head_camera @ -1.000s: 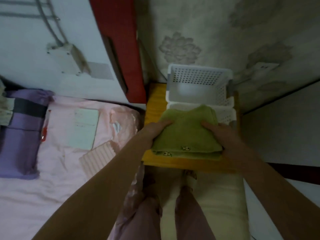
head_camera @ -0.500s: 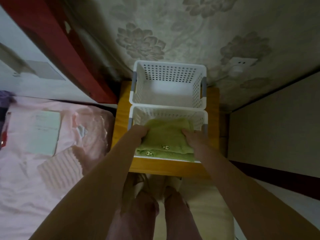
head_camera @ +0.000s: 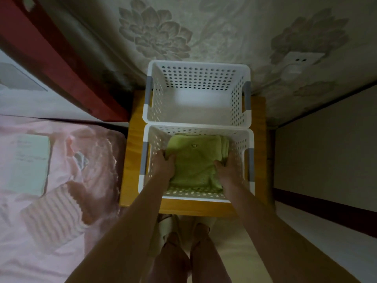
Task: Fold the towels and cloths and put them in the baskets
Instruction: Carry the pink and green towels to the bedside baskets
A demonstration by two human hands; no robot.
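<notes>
head view: green towel (head_camera: 193,160) now sits inside the near basket (head_camera: 195,199), mid frame; left hand (head_camera: 166,166) and right hand (head_camera: 226,170) still grip it, so letting go looks next.

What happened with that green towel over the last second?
The folded green towel went from above the near basket's front rim down onto its floor, carried by the left hand and right hand, which still grip its sides. The far basket stayed empty, and the striped cloth stayed on the bed.
</notes>
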